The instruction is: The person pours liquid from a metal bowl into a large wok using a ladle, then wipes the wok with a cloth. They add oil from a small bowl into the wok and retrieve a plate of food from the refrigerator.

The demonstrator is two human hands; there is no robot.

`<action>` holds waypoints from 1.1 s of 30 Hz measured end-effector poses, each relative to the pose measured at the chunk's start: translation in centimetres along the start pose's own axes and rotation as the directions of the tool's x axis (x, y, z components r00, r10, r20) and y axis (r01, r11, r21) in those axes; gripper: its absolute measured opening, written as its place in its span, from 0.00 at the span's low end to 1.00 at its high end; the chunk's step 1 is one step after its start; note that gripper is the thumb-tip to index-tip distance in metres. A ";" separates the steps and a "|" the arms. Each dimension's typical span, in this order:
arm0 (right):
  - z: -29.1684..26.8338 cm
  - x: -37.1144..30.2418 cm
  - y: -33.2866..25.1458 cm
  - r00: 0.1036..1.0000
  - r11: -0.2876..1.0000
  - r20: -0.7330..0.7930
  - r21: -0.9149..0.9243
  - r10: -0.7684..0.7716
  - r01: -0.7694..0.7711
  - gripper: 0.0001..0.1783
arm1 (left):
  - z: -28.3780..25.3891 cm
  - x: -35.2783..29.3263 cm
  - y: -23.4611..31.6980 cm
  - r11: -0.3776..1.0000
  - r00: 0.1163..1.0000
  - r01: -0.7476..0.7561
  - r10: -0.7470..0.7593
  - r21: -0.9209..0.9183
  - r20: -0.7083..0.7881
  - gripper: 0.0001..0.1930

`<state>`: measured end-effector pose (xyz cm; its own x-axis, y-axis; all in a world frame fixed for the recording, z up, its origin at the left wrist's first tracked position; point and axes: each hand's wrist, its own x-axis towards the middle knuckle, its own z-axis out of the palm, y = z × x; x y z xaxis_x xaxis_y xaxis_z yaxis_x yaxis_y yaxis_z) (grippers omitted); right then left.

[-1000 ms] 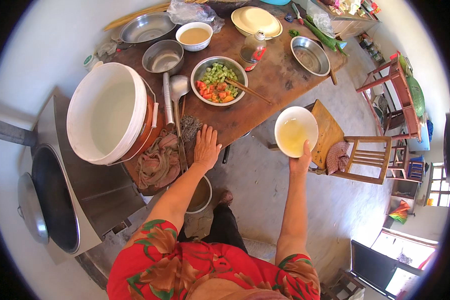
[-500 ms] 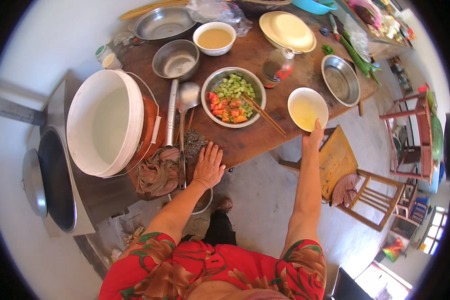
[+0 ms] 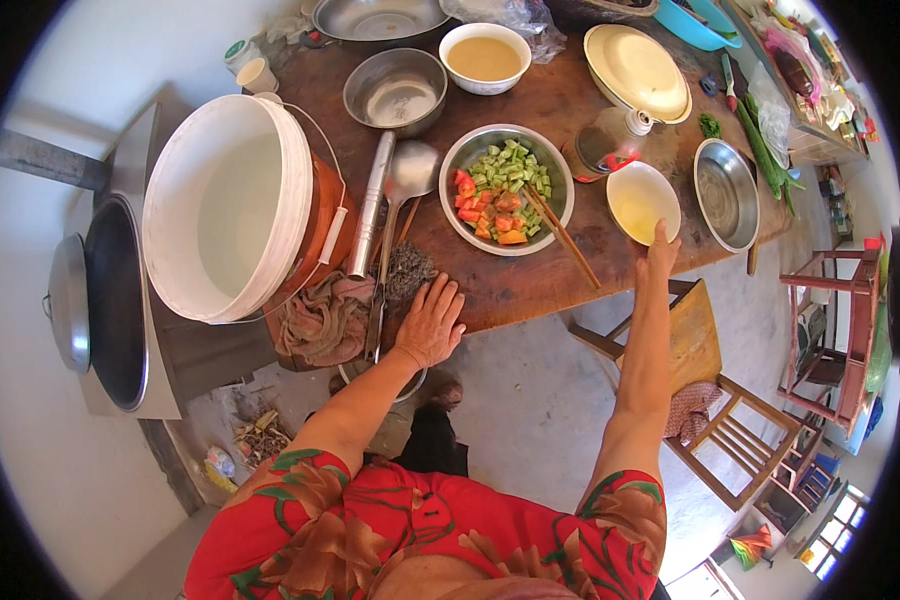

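Observation:
My right hand grips the near rim of a white bowl with yellow liquid at its bottom. The bowl is at the table's front edge, just right of a bottle of dark liquid. My left hand lies flat on the table edge, fingers stretched, beside a dark scouring pad. Between my hands, farther in, a steel bowl holds chopped green vegetable and red-orange tomato pieces. A pair of chopsticks leans out over its right rim.
To the left stand a large bucket of water, a ladle, a metal dipper and a rag. Behind are a bowl of tan liquid and a cream lid. A metal basin sits right; a wooden chair stands below.
The view has shifted and turned slightly. My right hand has brought the white bowl a little farther over the table, closer to the bottle. My left hand stays resting on the edge.

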<state>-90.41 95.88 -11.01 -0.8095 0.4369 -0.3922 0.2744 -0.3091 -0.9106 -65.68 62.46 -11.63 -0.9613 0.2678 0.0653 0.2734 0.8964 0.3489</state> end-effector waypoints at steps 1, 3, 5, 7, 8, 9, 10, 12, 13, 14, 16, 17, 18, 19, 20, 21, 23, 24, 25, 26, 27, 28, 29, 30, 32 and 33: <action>-0.3 0.2 -0.1 0.999 1.000 0.053 -0.012 0.005 -0.005 0.33 | 0.0 -0.1 -0.1 1.000 1.000 -0.002 0.002 -0.006 -0.004 0.27; -1.0 0.4 -0.2 0.992 1.000 0.125 -0.005 0.005 -0.005 0.30 | -0.2 0.0 -0.2 1.000 1.000 -0.002 0.002 -0.014 -0.005 0.27; -1.8 0.6 0.4 0.987 0.999 0.161 0.034 -0.009 0.003 0.28 | -0.1 0.0 -0.3 1.000 1.000 -0.002 0.002 -0.020 -0.003 0.26; -2.8 0.6 0.9 0.991 0.998 0.130 0.049 -0.043 0.037 0.28 | 0.1 -0.1 -0.4 1.000 1.000 -0.003 0.003 -0.017 0.000 0.26; -3.6 0.7 1.1 0.992 0.997 0.112 0.057 -0.062 0.056 0.28 | 0.1 0.0 -0.4 1.000 1.000 -0.007 0.006 -0.026 -0.006 0.26; -4.1 0.5 1.0 0.987 0.999 0.155 0.021 -0.044 0.042 0.30 | 0.1 0.0 -0.4 0.999 1.000 -0.006 0.006 -0.035 -0.010 0.26; -4.8 0.3 0.9 0.981 0.999 0.194 -0.016 -0.025 0.029 0.31 | 0.0 0.0 -0.4 0.999 1.000 -0.007 0.007 -0.044 -0.014 0.26; -6.1 -0.8 0.3 0.987 0.973 0.132 -0.196 -0.097 0.122 0.32 | 0.0 0.0 -0.4 0.998 1.000 -0.012 0.011 -0.064 -0.014 0.26; -5.5 -2.2 0.1 0.979 0.920 0.050 -0.336 -0.199 0.204 0.32 | -0.1 0.0 -0.7 0.998 1.000 -0.009 0.008 -0.065 -0.015 0.26; -4.8 -3.7 -0.1 0.951 0.840 -0.017 -0.473 -0.309 0.265 0.31 | -0.1 0.1 -0.8 0.998 1.000 -0.008 0.007 -0.067 -0.015 0.26; -0.1 -9.7 -3.3 0.867 0.606 0.211 -0.640 -0.452 0.472 0.26 | 0.1 -0.4 -0.9 0.997 1.000 0.021 -0.022 -0.071 -0.011 0.26; 1.9 -12.7 -4.8 0.807 0.460 0.324 -0.690 -0.493 0.559 0.24 | 0.0 -0.6 -0.9 0.997 1.000 0.022 -0.023 -0.070 -0.010 0.26; 3.9 -13.9 -5.1 0.776 0.460 0.341 -0.653 -0.530 0.602 0.18 | 0.0 -0.5 -0.9 0.997 1.000 0.015 -0.016 -0.069 -0.008 0.26; 5.7 -14.3 -4.9 0.733 0.425 0.424 -0.615 -0.532 0.664 0.18 | 0.0 -0.3 -1.0 0.998 1.000 0.007 -0.008 -0.066 -0.009 0.26; 7.6 -14.6 -4.7 0.677 0.393 0.502 -0.561 -0.538 0.728 0.17 | -0.1 -0.3 -1.0 0.998 1.000 0.002 -0.003 -0.068 -0.015 0.26; 9.8 -14.7 -4.6 0.613 0.309 0.612 -0.535 -0.501 0.786 0.16 | -0.2 -0.3 -1.0 0.997 1.000 -0.001 0.000 -0.074 -0.018 0.26; 14.2 -14.7 -3.4 0.495 0.103 0.763 -0.501 -0.415 0.859 0.14 | -0.1 -0.4 -1.0 0.996 1.000 -0.004 0.003 -0.086 -0.018 0.26; 16.0 -14.5 -2.5 0.453 -0.023 0.809 -0.496 -0.374 0.868 0.12 | 0.1 -0.3 -1.1 0.996 1.000 -0.009 0.007 -0.090 -0.018 0.26; 17.4 -14.1 -1.7 0.421 -0.148 0.835 -0.494 -0.354 0.857 0.12 | 0.0 -0.2 -1.2 0.996 1.000 -0.014 0.012 -0.092 -0.020 0.26; 18.6 -13.7 -0.8 0.392 -0.270 0.859 -0.483 -0.329 0.833 0.11 | 0.0 -0.1 -1.1 0.995 1.000 -0.008 0.008 -0.102 -0.007 0.25; 19.8 -13.2 0.1 0.360 -0.384 0.884 -0.456 -0.298 0.803 0.12 | 0.0 -0.1 -1.2 0.995 1.000 -0.007 0.007 -0.098 -0.010 0.25; 20.8 -12.6 0.7 0.385 -0.432 0.884 -0.465 -0.264 0.773 0.13 | -0.1 -0.1 -1.1 0.995 1.000 -0.008 0.007 -0.097 -0.014 0.25; 21.6 -12.0 1.4 0.412 -0.480 0.881 -0.472 -0.232 0.740 0.13 | -0.1 -0.1 -1.1 0.995 1.000 -0.011 0.009 -0.097 -0.018 0.25; 22.4 -11.9 1.6 0.438 -0.529 0.876 -0.473 -0.200 0.704 0.14 | -0.2 -0.2 -1.1 0.995 1.000 -0.006 0.004 -0.104 -0.019 0.25; 23.5 -12.1 2.3 0.495 -0.558 0.853 -0.496 -0.167 0.665 0.15 | 0.0 -0.4 -1.2 0.993 1.000 0.002 -0.005 -0.122 -0.024 0.24; 24.1 -12.2 2.6 0.521 -0.572 0.840 -0.505 -0.152 0.646 0.15 | -0.1 -0.4 -1.3 0.992 1.000 0.007 -0.010 -0.128 -0.027 0.24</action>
<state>-92.30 69.41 -5.46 -0.8995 -0.4348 0.0436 -0.4183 0.8856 0.2016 -65.66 61.18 -12.01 -0.9646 0.2487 0.0874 0.2602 0.8455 0.4663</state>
